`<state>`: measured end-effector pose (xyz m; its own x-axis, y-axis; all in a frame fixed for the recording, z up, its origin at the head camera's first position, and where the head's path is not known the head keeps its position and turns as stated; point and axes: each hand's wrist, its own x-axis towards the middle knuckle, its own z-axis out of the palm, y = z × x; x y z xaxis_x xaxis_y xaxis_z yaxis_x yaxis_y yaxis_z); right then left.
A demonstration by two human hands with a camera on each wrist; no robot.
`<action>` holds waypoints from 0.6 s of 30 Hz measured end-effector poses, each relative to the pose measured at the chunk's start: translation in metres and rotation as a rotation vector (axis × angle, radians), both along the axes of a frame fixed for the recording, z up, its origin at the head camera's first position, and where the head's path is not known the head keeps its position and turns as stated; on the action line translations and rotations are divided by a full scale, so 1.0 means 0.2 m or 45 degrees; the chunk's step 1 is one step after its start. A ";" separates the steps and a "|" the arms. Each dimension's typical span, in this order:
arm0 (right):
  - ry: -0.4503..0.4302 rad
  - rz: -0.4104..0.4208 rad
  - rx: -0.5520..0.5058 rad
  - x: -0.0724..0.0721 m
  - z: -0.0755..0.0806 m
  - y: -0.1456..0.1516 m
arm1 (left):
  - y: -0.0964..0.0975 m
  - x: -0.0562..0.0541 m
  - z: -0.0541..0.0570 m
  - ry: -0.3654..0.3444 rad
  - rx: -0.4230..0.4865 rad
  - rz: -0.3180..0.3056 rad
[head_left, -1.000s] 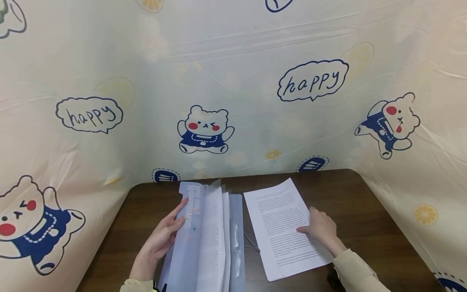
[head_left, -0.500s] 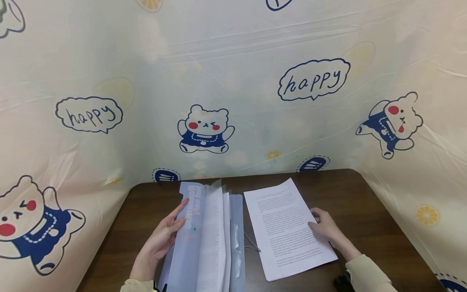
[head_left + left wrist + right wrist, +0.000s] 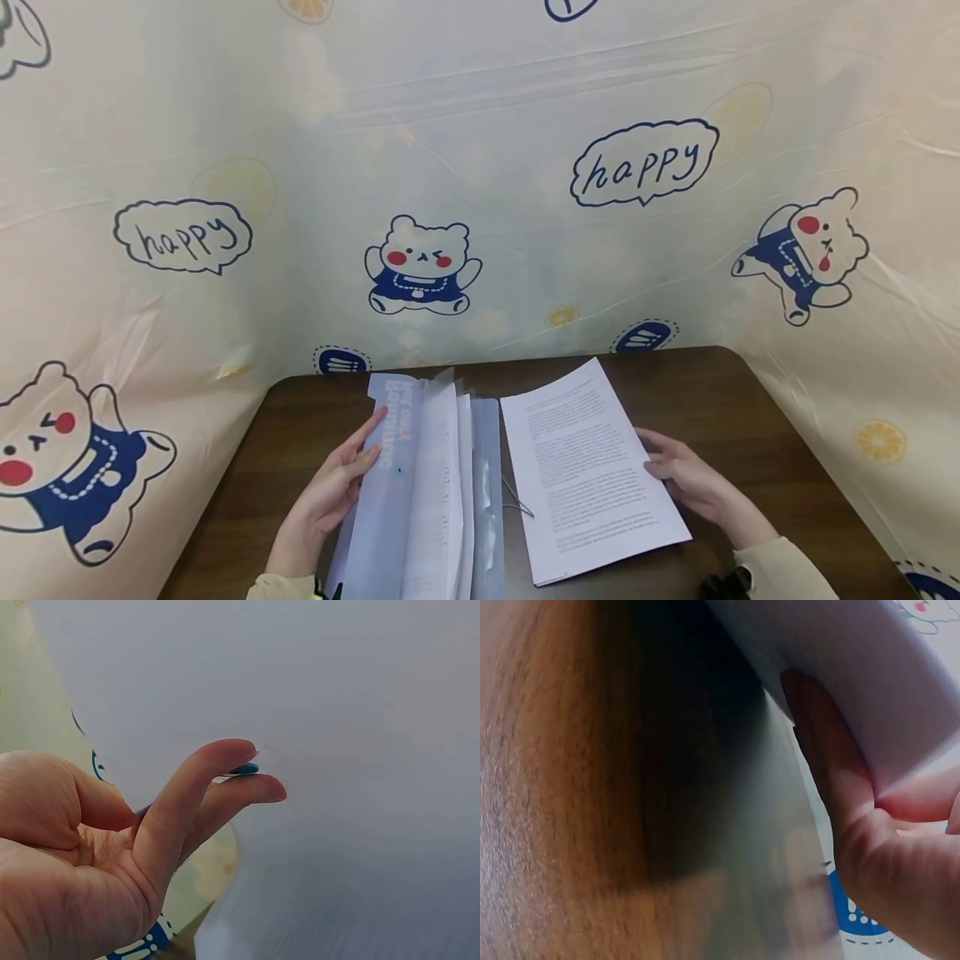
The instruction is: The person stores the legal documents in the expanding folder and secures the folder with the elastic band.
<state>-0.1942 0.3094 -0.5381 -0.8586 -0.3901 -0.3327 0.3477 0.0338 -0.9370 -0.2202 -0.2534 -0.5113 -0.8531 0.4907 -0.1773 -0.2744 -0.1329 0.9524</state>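
Observation:
A translucent blue expanding file [image 3: 386,508] stands open on the table, with papers [image 3: 435,500] and divider pockets fanned inside. My left hand [image 3: 330,487] holds its front cover at the left edge, thumb and fingers on either side; the left wrist view shows the cover [image 3: 337,690] broad and pale beside the fingers. To the right of the file, a stack of printed sheets [image 3: 585,475] is tilted, its right side lifted. Thumb and fingers of my right hand [image 3: 701,483] pinch that right edge. In the right wrist view the lifted sheets [image 3: 877,697] pass between thumb and fingers.
The dark wooden table [image 3: 757,442] extends around the file and sheets. A thin grey elastic cord [image 3: 517,498] loops out from the file toward the stack. Behind and at both sides hangs a patterned curtain [image 3: 510,208] with bears and "happy" bubbles.
My right hand has slid off the top of the sheets to their right edge, taken hold there and raised the stack slightly. The left hand and file have stayed still.

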 end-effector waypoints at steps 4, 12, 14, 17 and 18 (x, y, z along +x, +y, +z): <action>-0.027 0.041 -0.102 0.01 0.01 0.03 | 0.00 0.00 0.00 0.002 0.010 -0.001; -0.014 0.070 -0.208 0.03 0.05 0.07 | 0.00 0.01 0.00 0.043 0.078 -0.034; 0.000 0.077 -0.225 0.03 0.06 0.08 | 0.00 0.01 0.00 0.042 0.083 -0.035; 0.022 0.090 -0.243 0.04 0.07 0.10 | 0.00 0.00 0.00 0.041 0.085 -0.035; 0.029 0.093 -0.246 0.04 0.07 0.10 | 0.00 0.00 0.00 0.041 0.085 -0.036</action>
